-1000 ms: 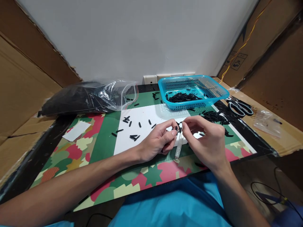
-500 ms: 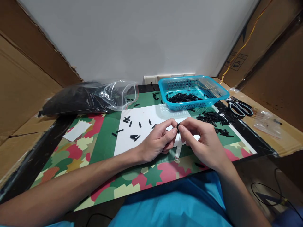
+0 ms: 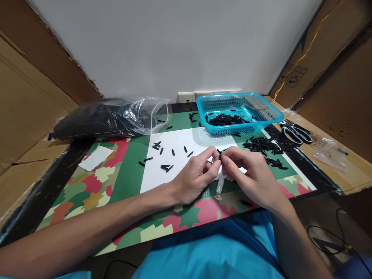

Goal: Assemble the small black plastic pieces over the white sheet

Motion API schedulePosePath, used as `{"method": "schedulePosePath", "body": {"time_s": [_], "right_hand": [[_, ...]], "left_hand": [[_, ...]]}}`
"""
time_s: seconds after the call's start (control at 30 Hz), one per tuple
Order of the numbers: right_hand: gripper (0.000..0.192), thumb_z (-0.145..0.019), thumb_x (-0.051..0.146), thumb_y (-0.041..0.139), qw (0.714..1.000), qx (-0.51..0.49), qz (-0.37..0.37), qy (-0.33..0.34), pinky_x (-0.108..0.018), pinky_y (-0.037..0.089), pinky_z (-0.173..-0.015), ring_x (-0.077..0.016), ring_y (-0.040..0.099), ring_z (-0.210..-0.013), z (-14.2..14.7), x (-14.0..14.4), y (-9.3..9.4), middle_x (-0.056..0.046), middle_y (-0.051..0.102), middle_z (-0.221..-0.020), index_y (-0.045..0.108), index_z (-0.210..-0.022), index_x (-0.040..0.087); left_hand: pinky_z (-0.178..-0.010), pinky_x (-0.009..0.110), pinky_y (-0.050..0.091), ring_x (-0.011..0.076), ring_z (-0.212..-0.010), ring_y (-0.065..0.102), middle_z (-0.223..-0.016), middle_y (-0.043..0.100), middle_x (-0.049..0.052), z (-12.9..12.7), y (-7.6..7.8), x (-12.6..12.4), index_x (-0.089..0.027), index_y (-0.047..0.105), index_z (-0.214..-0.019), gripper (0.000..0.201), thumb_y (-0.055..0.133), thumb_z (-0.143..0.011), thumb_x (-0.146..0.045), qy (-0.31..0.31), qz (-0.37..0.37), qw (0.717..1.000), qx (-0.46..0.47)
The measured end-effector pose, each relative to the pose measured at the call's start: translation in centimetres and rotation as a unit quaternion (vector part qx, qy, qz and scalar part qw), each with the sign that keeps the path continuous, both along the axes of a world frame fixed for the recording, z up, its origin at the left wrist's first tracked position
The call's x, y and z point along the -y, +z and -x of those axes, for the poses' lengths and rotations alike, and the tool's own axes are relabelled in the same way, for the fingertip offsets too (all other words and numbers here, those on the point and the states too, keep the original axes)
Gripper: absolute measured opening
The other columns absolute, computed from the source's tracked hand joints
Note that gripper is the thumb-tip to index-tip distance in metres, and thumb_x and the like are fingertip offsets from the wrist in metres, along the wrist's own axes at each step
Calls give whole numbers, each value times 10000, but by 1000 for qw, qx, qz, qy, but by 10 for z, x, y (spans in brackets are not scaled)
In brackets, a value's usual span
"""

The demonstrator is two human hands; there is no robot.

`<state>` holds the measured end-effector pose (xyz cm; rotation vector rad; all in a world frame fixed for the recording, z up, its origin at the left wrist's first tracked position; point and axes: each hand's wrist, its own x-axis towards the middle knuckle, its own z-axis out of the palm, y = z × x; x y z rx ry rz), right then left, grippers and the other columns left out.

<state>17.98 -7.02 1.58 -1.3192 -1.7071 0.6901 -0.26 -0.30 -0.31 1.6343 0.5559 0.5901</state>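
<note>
Turquoise basket (image 3: 270, 116), black pieces (image 3: 225, 120) (glossy), leaf-patterned mat (image 3: 93, 186)

No readable text or numbers

Only marks: printed black handling symbols on the cardboard (image 3: 293, 73) at upper right, arrows probably, too small to read. Plastic bag (image 3: 113, 116) has faint print, blurred, unreadable. White slip (image 3: 95, 158) on the mat (image 3: 87, 186) is blank. Basket (image 3: 240, 112) and scissors (image 3: 296, 132) show no brand.

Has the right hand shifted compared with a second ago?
Yes. The right hand has closed in leftward on the left hand, judged against the blue basket; its fingertips now meet the left's over a small black piece.
</note>
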Motion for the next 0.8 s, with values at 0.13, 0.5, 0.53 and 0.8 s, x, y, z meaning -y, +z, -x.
{"method": "schedulePosePath", "body": {"time_s": [0.13, 0.5, 0.53, 0.8], "right_hand": [[220, -1037, 278, 525, 1000, 24, -12, -7, -227, 394, -542, -130, 571, -622, -2, 0, 1, 7, 625, -701, 660, -883, 198], [254, -928, 202, 602, 999, -6, -40, -32, -233, 404, -518, -106, 520, -505, 2, -2, -3, 25, 594, -562, 673, -685, 183], [250, -924, 206, 605, 999, -14, -36, -35, -231, 409, -514, -106, 526, -504, 2, -2, -4, 24, 599, -564, 677, -686, 183], [207, -911, 192, 614, 997, -38, -40, -52, -222, 418, -510, -102, 539, -507, 4, -2, -4, 23, 591, -576, 709, -728, 173]], "left_hand": [[-476, 205, 198, 69, -472, 313, -582, 363, -105, 0, 1, 2, -225, 465, -963, 265, 529, -1028, -474, 9, -22, 999, -27], [-456, 191, 244, 74, -474, 363, -578, 402, -99, 0, 4, 2, -221, 466, -952, 293, 555, -1009, -494, -18, 23, 1000, -7], [-451, 188, 254, 74, -469, 371, -572, 419, -98, -1, 4, 1, -223, 462, -949, 296, 557, -1008, -497, -25, 38, 999, 3], [-430, 176, 289, 70, -442, 360, -545, 465, -102, -1, 2, -3, -230, 444, -935, 295, 567, -1010, -487, -50, 83, 995, 31]]}}
